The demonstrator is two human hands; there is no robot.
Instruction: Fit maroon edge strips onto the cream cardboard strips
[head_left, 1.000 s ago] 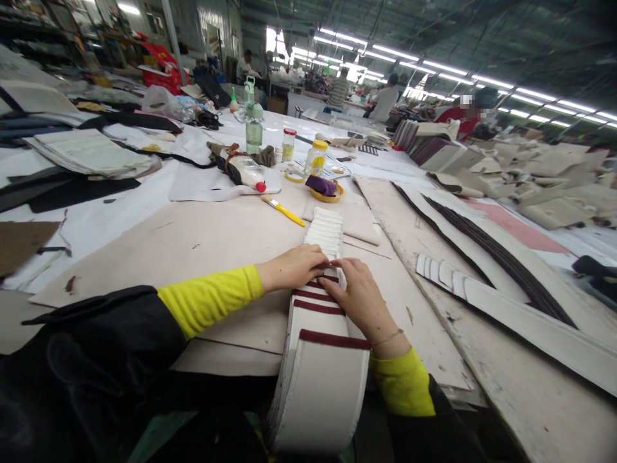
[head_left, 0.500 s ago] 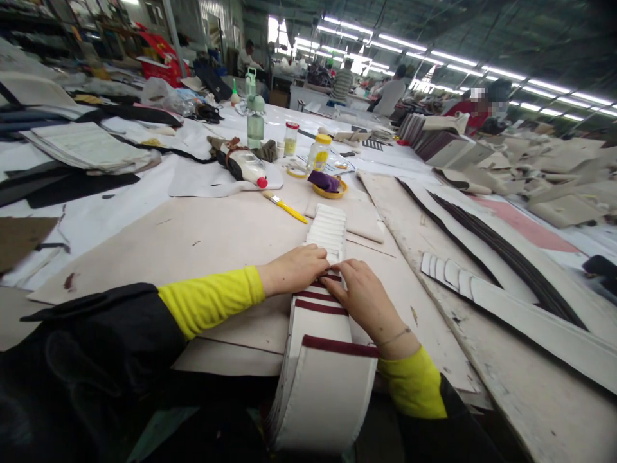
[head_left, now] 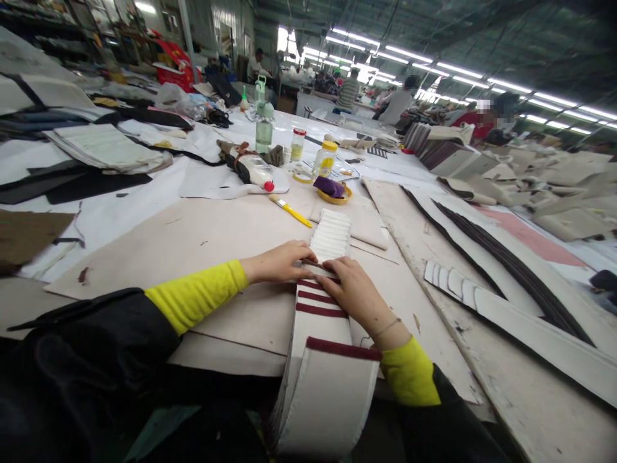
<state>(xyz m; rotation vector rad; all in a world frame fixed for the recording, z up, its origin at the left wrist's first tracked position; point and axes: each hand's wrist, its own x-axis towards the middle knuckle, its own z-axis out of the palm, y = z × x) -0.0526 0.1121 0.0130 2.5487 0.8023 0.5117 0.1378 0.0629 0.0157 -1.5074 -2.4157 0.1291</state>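
Observation:
A stack of long white panels with maroon edge bands overlaps like steps and curls down over the table's front edge. My left hand is closed at the left end of one panel's edge, thumb below and fingertips above. Across from it, my right hand pinches the right end of that same edge. A brownish strip of the edge shows between the fingertips. Beyond my hands lie the ribbed white far ends of the panels. Several maroon bands are visible nearer to me.
A yellow-handled brush lies ahead, near a yellow dish with purple cloth. Jars and bottles stand behind. White strips and dark strips lie on the right. Co-workers are in the background.
My left hand has slid left and my right hand slightly, so the fingertips that were together are now apart along the panel's edge. The camera view has shifted slightly.

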